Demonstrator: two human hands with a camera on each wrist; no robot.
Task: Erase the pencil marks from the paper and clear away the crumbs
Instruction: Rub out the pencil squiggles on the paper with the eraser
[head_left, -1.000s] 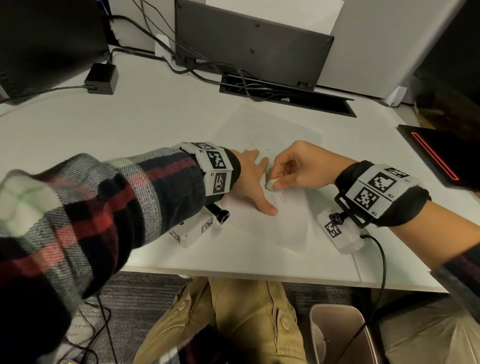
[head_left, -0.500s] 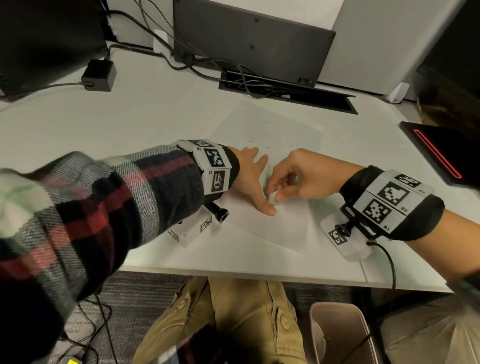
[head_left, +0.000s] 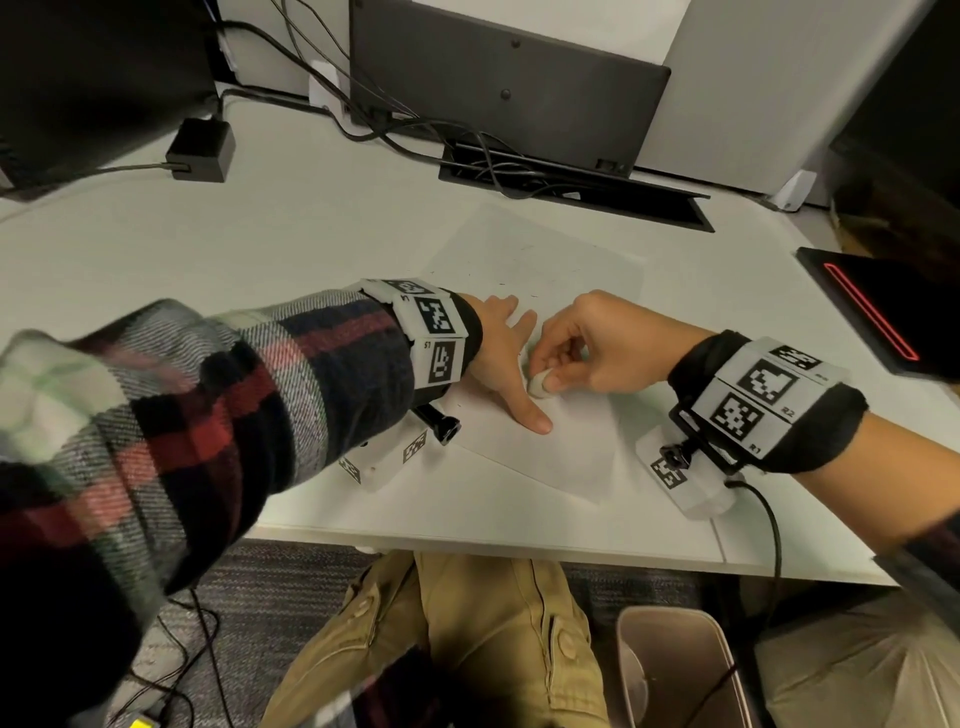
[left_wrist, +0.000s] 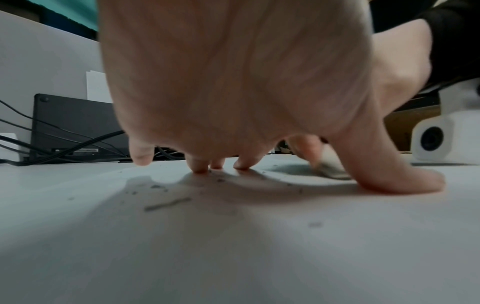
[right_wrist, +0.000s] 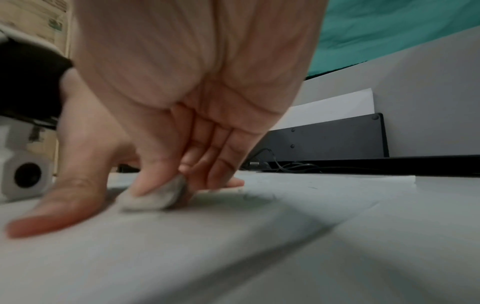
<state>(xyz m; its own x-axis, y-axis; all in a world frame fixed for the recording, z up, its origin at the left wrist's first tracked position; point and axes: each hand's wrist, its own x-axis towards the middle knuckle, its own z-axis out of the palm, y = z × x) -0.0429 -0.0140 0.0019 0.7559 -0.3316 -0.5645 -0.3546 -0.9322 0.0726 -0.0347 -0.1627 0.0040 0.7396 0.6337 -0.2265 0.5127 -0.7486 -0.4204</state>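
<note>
Black adapter (head_left: 201, 149), cables (head_left: 374, 111), bin (head_left: 675, 670).

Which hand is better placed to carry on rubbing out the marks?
Right: the right hand already pinches the eraser on the paper; the left hand lies flat, steadying it.

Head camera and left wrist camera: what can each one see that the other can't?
Only the head view shows the whole paper, both sleeves and the bin under the desk. Only the left wrist view shows the dark crumbs up close. Both show the left hand pressing the paper and the eraser in the right hand.
</note>
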